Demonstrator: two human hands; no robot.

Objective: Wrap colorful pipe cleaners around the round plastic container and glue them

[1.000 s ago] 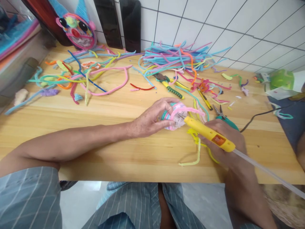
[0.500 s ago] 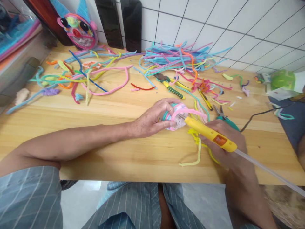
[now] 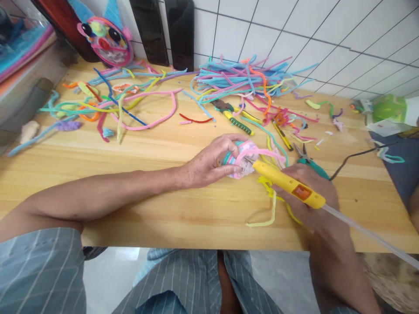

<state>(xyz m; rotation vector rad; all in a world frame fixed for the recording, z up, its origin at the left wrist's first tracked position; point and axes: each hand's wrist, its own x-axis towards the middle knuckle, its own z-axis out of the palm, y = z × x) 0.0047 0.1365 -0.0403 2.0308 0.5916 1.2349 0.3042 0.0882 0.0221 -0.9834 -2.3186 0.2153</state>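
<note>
- We see the left hand (image 3: 209, 163) curled around a pipe-cleaner piece (image 3: 244, 159) on the surface (image 3: 163, 144) (its far side hidden).
- The right hand (image 3: 307, 196) grips a yellow glue gun (image 3: 288, 183), nozzle touching the piece; the glue stick (image 3: 369, 237) is cut off at the frame edge.

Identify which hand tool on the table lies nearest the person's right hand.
The teal-handled pliers, just behind the right hand that holds the yellow glue gun. The yellow-and-green-handled pliers and the yellow utility knife lie farther back among the pipe cleaners.

Small pipe-cleaner-wrapped piece (image 3: 244, 159) on long wooden table (image 3: 183, 209), between left hand (image 3: 209, 163) and yellow glue gun (image 3: 288, 184); loose pipe-cleaner pile (image 3: 242, 80) behind.
</note>
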